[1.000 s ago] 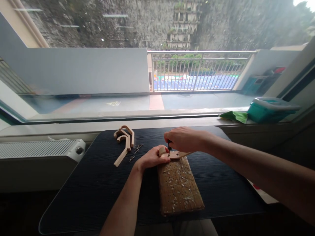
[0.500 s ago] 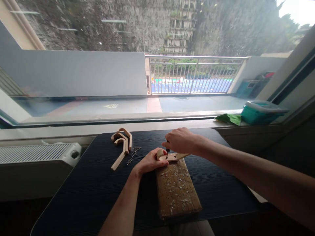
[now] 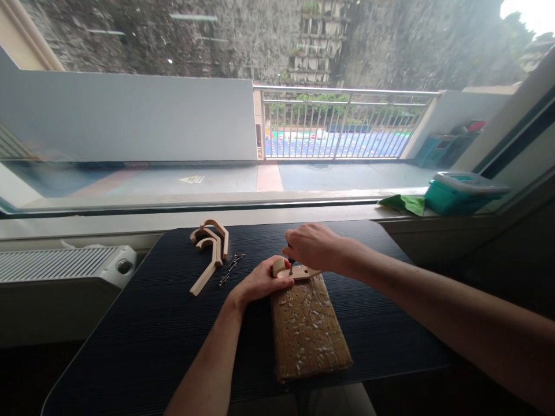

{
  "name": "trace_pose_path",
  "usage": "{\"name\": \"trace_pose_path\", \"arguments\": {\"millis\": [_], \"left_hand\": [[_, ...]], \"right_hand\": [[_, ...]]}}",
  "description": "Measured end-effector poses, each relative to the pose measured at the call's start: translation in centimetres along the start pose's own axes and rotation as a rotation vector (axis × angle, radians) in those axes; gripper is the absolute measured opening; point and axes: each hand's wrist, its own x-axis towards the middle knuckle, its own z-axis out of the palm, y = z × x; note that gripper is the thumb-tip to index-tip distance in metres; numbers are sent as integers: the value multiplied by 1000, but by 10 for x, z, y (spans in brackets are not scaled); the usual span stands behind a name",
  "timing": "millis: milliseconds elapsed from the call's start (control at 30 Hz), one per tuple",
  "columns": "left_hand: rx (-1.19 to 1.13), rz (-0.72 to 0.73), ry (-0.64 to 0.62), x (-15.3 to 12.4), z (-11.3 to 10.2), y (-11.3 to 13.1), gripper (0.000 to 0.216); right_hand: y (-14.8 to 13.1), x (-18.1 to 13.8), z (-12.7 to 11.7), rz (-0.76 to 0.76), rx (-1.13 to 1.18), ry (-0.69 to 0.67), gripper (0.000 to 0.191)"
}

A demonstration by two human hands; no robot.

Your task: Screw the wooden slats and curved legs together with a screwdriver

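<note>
A pale wooden hook (image 3: pixel 300 274) lies across the far end of a tape-covered, hole-pocked board (image 3: pixel 310 329). My left hand (image 3: pixel 265 278) grips the hook at its curled end, thumb along the near side. Above it, my right hand (image 3: pixel 313 247) is closed round the handle of a screwdriver (image 3: pixel 291 264), mostly hidden by the fingers. The screwdriver points down at a screw in the hook, and a dark hole shows to the right of it. Left of my hands lie several more wooden hooks (image 3: pixel 210 245) and a few loose screws (image 3: pixel 231 269).
The dark table (image 3: pixel 143 323) stands against a window sill (image 3: pixel 277 216). A green cloth (image 3: pixel 403 204) and a teal box with a lid (image 3: pixel 463 193) sit on the sill at the right. A white radiator (image 3: pixel 65 268) is left of the table.
The camera view has shifted slightly, so most things sit a little higher and further left. Both hands keep their hold on the hook and the screwdriver.
</note>
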Motion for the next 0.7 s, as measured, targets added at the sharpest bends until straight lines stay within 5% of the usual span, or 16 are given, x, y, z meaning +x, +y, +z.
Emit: {"name": "trace_pose_path", "arguments": {"millis": [267, 467, 700], "left_hand": [[61, -19, 28, -1, 1, 6, 32], [25, -11, 4, -1, 0, 4, 35], [10, -7, 7, 0, 1, 3, 33]], "right_hand": [[4, -4, -8, 71, -11, -9, 39], [9, -11, -6, -142, 61, -65, 23], [2, -9, -1, 57, 20, -12, 36]]}}
